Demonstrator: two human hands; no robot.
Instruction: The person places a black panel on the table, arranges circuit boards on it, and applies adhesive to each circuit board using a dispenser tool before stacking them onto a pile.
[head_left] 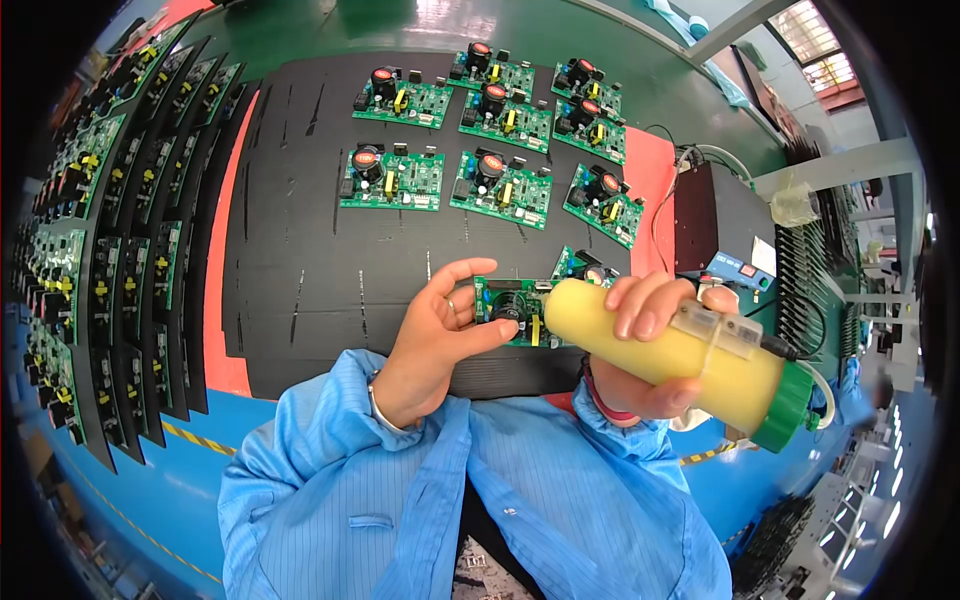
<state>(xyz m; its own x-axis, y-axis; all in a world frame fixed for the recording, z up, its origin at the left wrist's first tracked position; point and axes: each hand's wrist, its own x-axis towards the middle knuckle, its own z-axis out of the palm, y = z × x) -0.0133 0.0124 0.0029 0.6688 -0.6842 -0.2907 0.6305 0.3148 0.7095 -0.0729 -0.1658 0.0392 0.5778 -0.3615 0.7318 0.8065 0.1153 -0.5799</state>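
Note:
My left hand (435, 340) grips the left end of a green circuit board (537, 330), with its thumb by a dark round capacitor. My right hand (650, 315) is wrapped round a large yellow bottle (735, 375) with a green cap (785, 408). The bottle lies tilted, its rounded narrow end over the right part of the held board, hiding that part. A clear plastic piece (718, 330) sits on the bottle's side, and a tube runs from the cap end. Just behind the bottle, another circuit board (580, 265) is partly covered.
Several circuit boards (505, 190) with red-topped capacitors lie in rows on a black mat (290, 230). Racks of boards (110, 250) stand at the left. To the right are a dark box (697, 220), a blue device (740, 270) and cables.

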